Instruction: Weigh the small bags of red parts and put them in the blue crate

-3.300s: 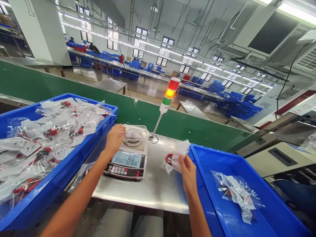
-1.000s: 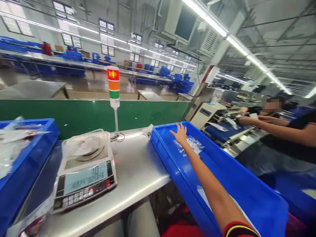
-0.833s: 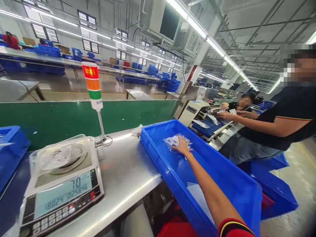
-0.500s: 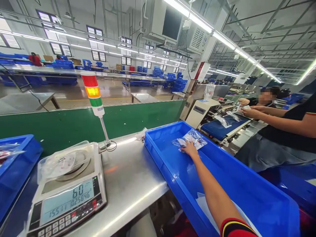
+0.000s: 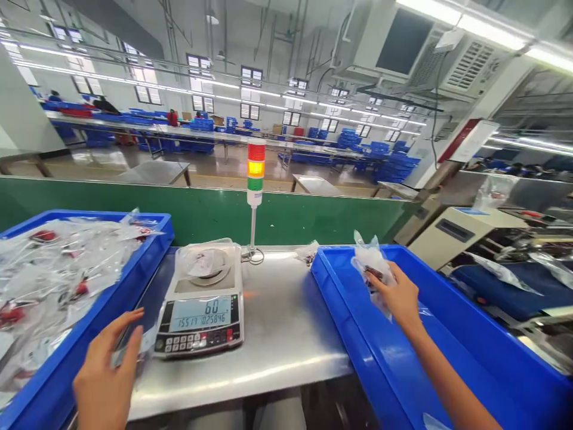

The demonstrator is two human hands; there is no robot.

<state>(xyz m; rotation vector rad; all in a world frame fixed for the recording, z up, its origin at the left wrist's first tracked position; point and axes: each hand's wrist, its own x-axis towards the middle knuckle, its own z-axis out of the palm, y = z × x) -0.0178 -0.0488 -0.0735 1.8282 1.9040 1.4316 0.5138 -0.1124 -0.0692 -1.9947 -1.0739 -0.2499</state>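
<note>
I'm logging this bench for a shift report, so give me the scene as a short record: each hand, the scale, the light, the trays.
Left hand: fingers apart, near the scale; no item visible in its grasp
Right hand: gripping a clear bag at the far end of the right tray
Scale display: upper figure reads 60
Signal light: orange section lit
Left tray: heaped with bagged goods, some red
Tray colour: both blue
</note>
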